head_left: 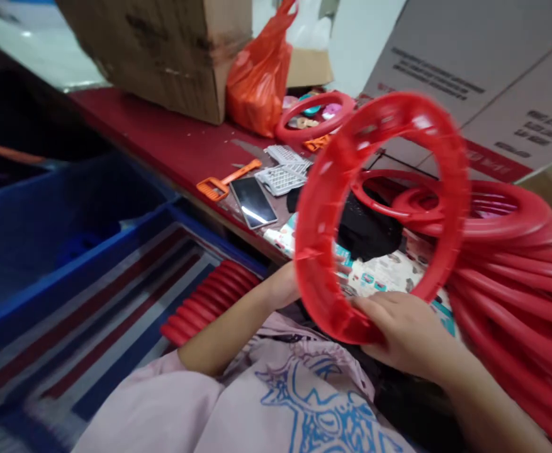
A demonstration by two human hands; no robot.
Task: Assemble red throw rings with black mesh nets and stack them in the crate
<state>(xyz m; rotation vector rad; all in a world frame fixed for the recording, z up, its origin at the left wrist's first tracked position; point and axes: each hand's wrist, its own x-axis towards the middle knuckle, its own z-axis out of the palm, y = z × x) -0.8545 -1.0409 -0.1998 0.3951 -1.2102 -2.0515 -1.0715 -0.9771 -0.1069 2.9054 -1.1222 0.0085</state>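
Observation:
A red plastic ring [316,277], hollow on its near side with small ribs inside, is held up tilted in front of me. My right hand [403,330] grips its lower rim, thumb on the near side. Behind the ring's left side is my left hand [287,286]. Its fingertips show through the ring's opening, stretched out and slightly apart; whether they touch the ring is hidden. Beyond the ring, a black cloth [367,229] and a patterned white sheet [384,274] lie on the table.
Stacked red rings [516,277] stand at right, another row of rings [214,299] at left by a blue bin [129,245]. On the red table [162,141] are a phone [253,201], grey grid pieces [282,176], an orange scoop-like piece [226,182], an orange bag [259,82] and a carton [162,56].

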